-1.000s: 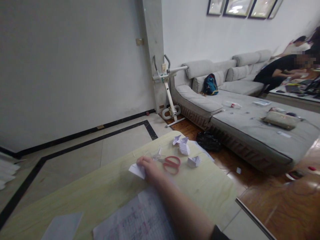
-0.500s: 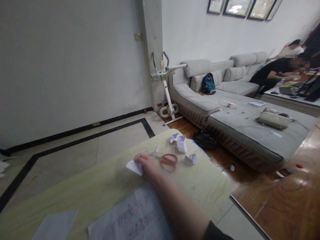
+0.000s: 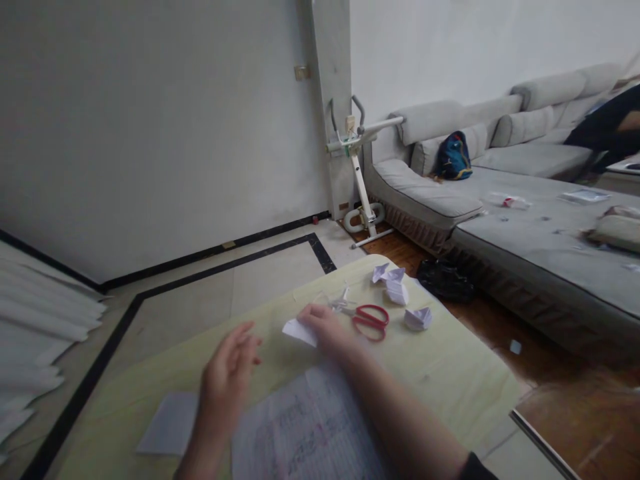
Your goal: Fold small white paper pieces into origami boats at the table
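My right hand [image 3: 327,328] pinches a small folded piece of white paper [image 3: 299,331] just above the table. To its left, my left hand [image 3: 229,363] hangs over the table with its fingers apart and nothing in them. Red-handled scissors [image 3: 371,323] lie right of my right hand, their blades partly behind it. Below both hands rests a written sheet of paper [image 3: 310,423], partly covered by my right forearm. A blank white paper [image 3: 170,423] lies left of it, its edge hidden by my left arm.
Several folded paper pieces [image 3: 397,291] sit at the table's far right, one [image 3: 418,319] apart. Beyond the table [image 3: 450,373] are a black bag [image 3: 445,280] on the floor, a grey sofa [image 3: 540,267] with a backpack [image 3: 454,157], and an exercise machine [image 3: 364,180]. A curtain [image 3: 35,347] hangs left.
My left hand has come into view from below. The camera has turned left, shifting the scene rightward. My right hand still holds the folded paper.
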Action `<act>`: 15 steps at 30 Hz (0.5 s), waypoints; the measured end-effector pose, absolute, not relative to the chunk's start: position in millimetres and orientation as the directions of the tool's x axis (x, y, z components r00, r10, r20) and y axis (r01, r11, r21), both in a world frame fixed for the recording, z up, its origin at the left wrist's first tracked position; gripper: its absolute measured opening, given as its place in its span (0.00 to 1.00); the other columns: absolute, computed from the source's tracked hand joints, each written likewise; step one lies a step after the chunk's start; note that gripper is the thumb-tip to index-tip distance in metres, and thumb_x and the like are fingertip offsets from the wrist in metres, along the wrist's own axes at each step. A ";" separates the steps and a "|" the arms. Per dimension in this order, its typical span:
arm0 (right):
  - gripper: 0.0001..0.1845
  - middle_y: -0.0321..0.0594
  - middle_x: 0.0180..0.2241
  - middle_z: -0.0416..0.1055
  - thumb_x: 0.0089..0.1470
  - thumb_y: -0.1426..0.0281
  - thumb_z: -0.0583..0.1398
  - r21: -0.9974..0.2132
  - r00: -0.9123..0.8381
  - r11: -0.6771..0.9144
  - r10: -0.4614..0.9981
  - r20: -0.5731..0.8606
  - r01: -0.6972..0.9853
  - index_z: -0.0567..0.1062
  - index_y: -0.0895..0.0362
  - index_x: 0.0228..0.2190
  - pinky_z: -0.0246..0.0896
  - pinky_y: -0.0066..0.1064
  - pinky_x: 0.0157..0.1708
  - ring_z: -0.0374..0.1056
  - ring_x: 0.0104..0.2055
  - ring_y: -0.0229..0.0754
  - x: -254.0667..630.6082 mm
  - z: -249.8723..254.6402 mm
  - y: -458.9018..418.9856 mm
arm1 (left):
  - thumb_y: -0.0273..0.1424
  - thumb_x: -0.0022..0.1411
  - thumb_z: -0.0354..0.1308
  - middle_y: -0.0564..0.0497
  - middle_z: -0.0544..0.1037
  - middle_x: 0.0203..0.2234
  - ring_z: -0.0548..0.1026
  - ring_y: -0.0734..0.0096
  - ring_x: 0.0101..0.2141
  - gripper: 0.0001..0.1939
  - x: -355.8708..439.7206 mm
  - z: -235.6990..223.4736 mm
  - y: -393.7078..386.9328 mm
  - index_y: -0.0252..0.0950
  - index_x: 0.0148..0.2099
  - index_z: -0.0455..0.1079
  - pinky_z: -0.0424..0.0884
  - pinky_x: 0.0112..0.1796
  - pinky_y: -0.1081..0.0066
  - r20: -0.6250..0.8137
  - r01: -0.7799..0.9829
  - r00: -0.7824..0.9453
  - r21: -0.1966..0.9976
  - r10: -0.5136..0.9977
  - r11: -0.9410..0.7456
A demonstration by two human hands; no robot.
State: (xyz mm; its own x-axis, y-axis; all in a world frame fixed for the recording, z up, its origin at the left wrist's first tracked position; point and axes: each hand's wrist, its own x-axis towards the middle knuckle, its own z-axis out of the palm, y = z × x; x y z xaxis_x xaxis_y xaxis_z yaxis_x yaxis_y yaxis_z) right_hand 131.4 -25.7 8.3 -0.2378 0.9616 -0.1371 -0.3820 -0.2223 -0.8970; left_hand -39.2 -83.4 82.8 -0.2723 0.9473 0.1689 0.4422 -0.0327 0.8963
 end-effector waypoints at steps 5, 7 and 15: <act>0.10 0.31 0.21 0.64 0.46 0.64 0.62 -0.963 -0.242 -0.119 0.969 -0.059 -0.241 0.70 0.58 0.23 0.52 0.24 0.23 0.60 0.24 0.34 130.4 8.7 -26.1 | 0.48 0.56 0.53 0.53 0.70 0.16 0.68 0.71 0.19 0.22 -11.8 41.4 -67.5 0.33 0.30 0.72 0.64 0.21 0.74 0.050 0.397 -0.121 0.918 0.991 0.002; 0.10 0.31 0.22 0.64 0.47 0.64 0.62 -0.971 -0.240 -0.111 0.969 -0.058 -0.213 0.70 0.58 0.23 0.53 0.25 0.24 0.60 0.24 0.34 129.7 9.1 -26.0 | 0.47 0.56 0.53 0.55 0.67 0.13 0.67 0.72 0.18 0.20 -5.3 31.4 -64.3 0.35 0.25 0.70 0.62 0.21 0.75 0.074 0.407 -0.122 0.913 0.990 -0.018; 0.10 0.32 0.22 0.66 0.46 0.63 0.63 -0.968 -0.358 -0.130 0.933 -0.046 -0.215 0.72 0.58 0.26 0.55 0.25 0.25 0.61 0.24 0.35 125.2 8.9 -27.8 | 0.44 0.53 0.55 0.54 0.69 0.14 0.68 0.71 0.17 0.16 -11.7 23.8 -70.6 0.36 0.24 0.69 0.64 0.19 0.75 0.078 0.243 -0.341 0.970 0.937 0.008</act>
